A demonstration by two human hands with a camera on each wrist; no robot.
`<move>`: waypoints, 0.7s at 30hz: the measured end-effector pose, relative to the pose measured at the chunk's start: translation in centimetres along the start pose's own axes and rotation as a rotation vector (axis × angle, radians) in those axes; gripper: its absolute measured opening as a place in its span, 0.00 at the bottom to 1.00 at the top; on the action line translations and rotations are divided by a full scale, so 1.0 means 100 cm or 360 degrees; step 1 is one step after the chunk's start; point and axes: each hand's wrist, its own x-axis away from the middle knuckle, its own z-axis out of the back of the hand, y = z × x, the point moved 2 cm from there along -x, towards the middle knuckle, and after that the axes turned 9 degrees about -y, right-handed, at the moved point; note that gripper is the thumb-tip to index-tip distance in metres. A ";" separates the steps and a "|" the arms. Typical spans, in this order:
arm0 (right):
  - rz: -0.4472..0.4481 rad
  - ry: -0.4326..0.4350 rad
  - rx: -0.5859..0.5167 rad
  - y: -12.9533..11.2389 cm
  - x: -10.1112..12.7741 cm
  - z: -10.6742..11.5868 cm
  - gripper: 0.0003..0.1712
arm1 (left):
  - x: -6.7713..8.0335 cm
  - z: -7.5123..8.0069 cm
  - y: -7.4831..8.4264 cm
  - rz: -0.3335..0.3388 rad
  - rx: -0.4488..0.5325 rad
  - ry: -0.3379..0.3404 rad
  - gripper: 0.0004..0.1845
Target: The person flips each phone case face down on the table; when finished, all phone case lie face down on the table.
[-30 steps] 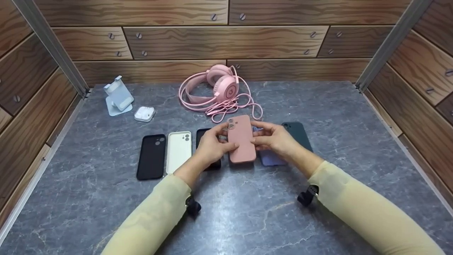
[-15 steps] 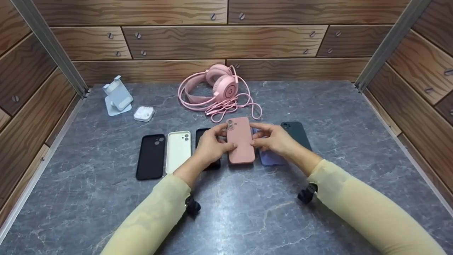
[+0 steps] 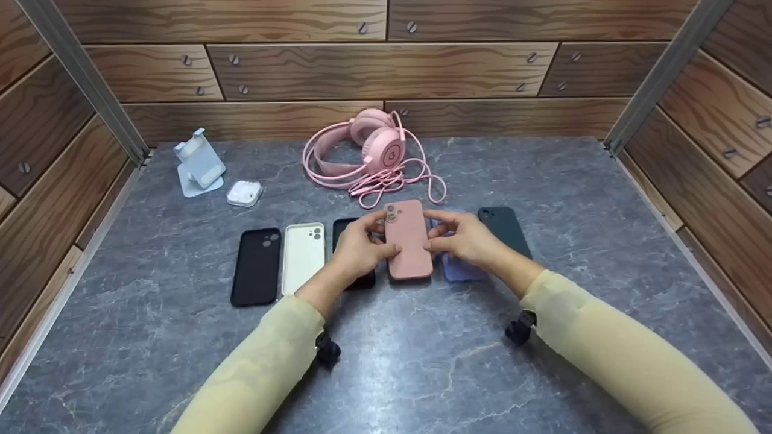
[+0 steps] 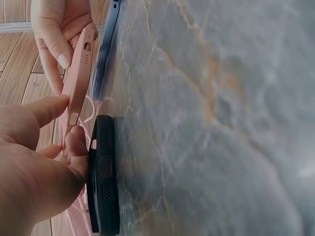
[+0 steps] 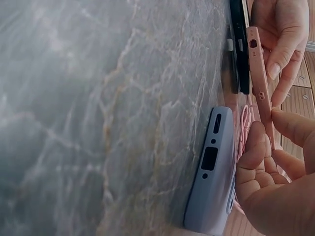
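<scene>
Pink phone case (image 3: 409, 241) | held above table (image 3: 181, 337) | left hand (image 3: 356, 250), right hand (image 3: 467, 241) fingers pinch long edges | likely light, flexible; edges suit grip

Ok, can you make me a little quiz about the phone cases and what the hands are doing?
1. True or false: both hands hold the pink case above the table.
2. Which case lies leftmost? A white, B black, C green.
3. Fill in: the pink ____ lie behind the row of cases.

Key: 1 true; the left hand and right hand pinch its edges. 2 B, the black case. 3 headphones.
</scene>
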 end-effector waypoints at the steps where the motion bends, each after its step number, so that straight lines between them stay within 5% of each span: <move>1: -0.0001 0.0000 0.0002 0.001 -0.001 0.000 0.38 | 0.000 0.000 -0.001 -0.0001 -0.0005 -0.0004 0.38; 21: 0.0064 -0.0058 0.0001 0.008 -0.005 -0.007 0.41 | -0.003 -0.002 -0.004 0.0038 -0.0166 -0.0071 0.39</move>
